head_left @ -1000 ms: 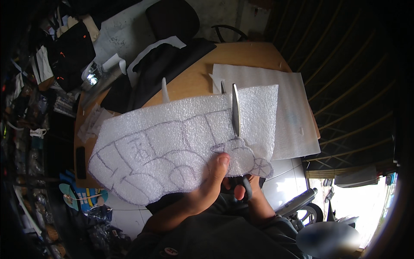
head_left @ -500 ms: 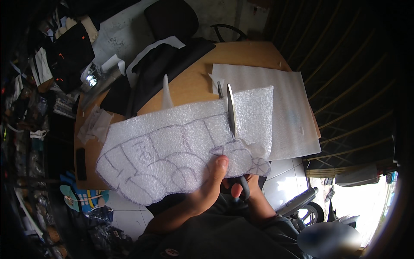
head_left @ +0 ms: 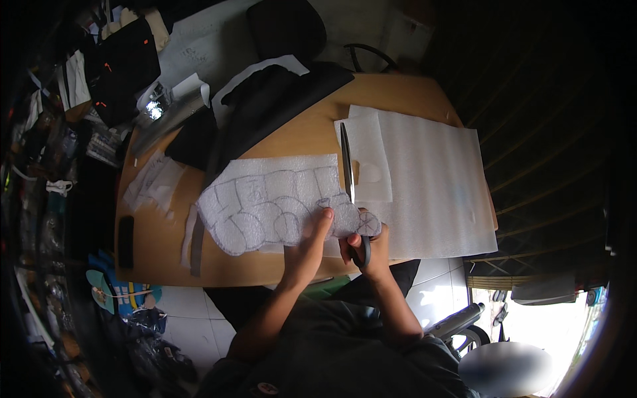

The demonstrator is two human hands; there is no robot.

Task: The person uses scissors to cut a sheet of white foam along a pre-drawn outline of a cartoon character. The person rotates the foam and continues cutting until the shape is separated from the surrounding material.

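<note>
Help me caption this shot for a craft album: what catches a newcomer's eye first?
The white foam sheet with pencilled outlines, held above the wooden table's near edge by the left hand. Beside it, the right hand works scissors, blades pointing away. A larger white foam sheet lies to the right.

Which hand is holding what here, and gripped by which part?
Left hand pinches the lower edge of the white foam sheet with drawn outlines, thumb on top. Right hand holds the scissors by the dark handle loops, blades pointing away.
</note>
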